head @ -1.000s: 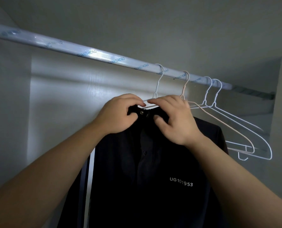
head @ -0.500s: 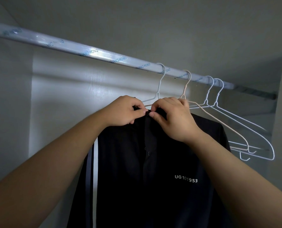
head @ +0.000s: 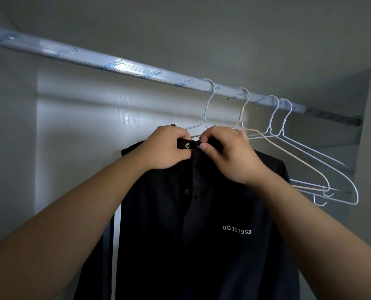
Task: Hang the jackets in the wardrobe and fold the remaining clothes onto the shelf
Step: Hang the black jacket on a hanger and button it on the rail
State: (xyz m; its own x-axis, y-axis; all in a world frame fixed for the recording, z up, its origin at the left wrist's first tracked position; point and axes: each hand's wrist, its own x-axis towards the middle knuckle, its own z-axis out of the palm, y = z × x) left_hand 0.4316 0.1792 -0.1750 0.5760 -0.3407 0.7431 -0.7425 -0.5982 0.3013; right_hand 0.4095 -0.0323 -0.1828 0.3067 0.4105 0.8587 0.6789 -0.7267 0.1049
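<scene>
Hanging from a white hanger (head: 204, 121) on the rail (head: 115, 64) in the wardrobe, the black jacket (head: 202, 245) is held at its collar. The collar tab with the shiny snap (head: 187, 145) is pinched by the left hand (head: 165, 148). The other tab is pinched by the right hand (head: 230, 156). It looks like the collar is being closed. The two snap halves should be lined up first, then pressed flat together. The jacket should not be tugged down, or the hanger may tip. Three bare hangers (head: 269, 129) are hung just beside.
</scene>
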